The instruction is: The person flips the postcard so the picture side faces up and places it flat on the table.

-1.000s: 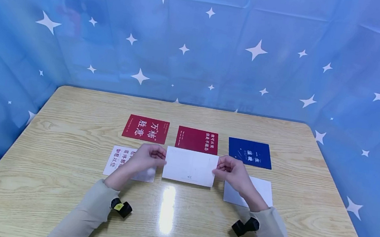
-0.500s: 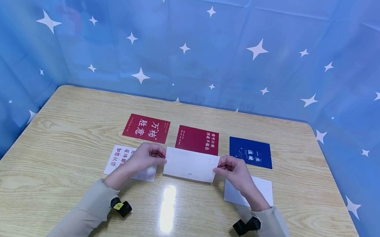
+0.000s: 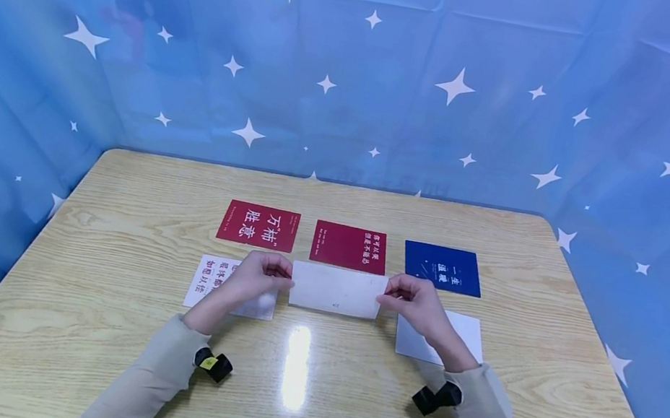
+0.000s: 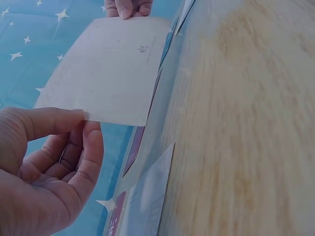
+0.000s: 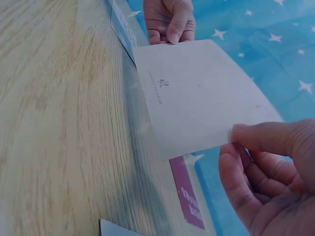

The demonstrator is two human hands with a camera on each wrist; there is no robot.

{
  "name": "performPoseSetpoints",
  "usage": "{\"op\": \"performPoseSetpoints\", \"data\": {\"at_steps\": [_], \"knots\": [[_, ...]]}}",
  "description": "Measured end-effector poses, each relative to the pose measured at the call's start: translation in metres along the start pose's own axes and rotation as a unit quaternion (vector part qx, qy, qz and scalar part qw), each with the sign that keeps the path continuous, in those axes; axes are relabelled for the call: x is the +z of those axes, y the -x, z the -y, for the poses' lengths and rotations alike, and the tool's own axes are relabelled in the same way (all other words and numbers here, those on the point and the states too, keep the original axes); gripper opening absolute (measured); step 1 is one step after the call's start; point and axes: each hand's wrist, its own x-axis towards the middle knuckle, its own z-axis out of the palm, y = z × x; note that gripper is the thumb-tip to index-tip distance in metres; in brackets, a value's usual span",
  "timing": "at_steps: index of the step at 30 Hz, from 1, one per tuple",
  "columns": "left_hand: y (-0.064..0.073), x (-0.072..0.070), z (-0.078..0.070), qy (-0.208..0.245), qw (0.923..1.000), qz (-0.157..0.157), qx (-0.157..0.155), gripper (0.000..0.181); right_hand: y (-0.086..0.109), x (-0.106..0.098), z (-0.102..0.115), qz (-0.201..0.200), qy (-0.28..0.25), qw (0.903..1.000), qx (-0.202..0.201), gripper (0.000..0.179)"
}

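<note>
A white card [image 3: 337, 290] is held up above the middle of the table, tilted, its pale side with a small printed mark towards me. At its left edge my left hand [image 3: 254, 280] pinches it between thumb and fingers; my right hand [image 3: 418, 308] pinches the right edge the same way. Both wrist views show the card [image 4: 106, 69] [image 5: 197, 93] apart from the tabletop. Under my left forearm lies a white card with red writing [image 3: 207, 278], partly covered. A plain white card [image 3: 465, 332] lies beneath my right hand and wrist.
Along the back row lie a red card with large white characters [image 3: 258, 226], a darker red card [image 3: 349, 246] and a blue card [image 3: 443, 266]. The wooden table [image 3: 134, 192] meets a blue star-patterned curtain [image 3: 349, 116] behind and at both sides.
The held card has tilted flatter, its lower edge rising, so it looks shorter in the head view. Both hands keep their grip and have barely moved.
</note>
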Motion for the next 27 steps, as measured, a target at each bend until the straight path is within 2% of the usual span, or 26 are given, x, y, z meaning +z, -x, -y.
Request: {"op": "performPoseSetpoints", "data": {"at_steps": [14, 16, 19, 23, 27], "knots": [[-0.001, 0.0, 0.001, -0.034, 0.9993, -0.011, -0.011, 0.014, 0.001, 0.001, -0.001, -0.012, -0.004, 0.9999, 0.008, 0.011], [0.0, -0.001, 0.001, -0.031, 0.9995, -0.006, -0.004, 0.014, 0.001, 0.002, -0.002, -0.015, -0.001, 0.9999, 0.005, 0.01], [0.006, -0.001, -0.01, -0.026, 0.9997, -0.001, 0.006, 0.013, 0.002, 0.002, 0.0, -0.016, -0.001, 0.9999, -0.005, 0.007], [0.005, -0.001, -0.008, -0.013, 0.9999, -0.003, 0.011, 0.011, 0.004, 0.0, 0.0, -0.012, -0.003, 0.9998, -0.014, 0.004], [0.0, -0.002, 0.005, -0.009, 0.9997, -0.008, 0.019, 0.01, 0.004, -0.001, -0.006, -0.014, -0.001, 0.9996, -0.024, 0.005]]}}
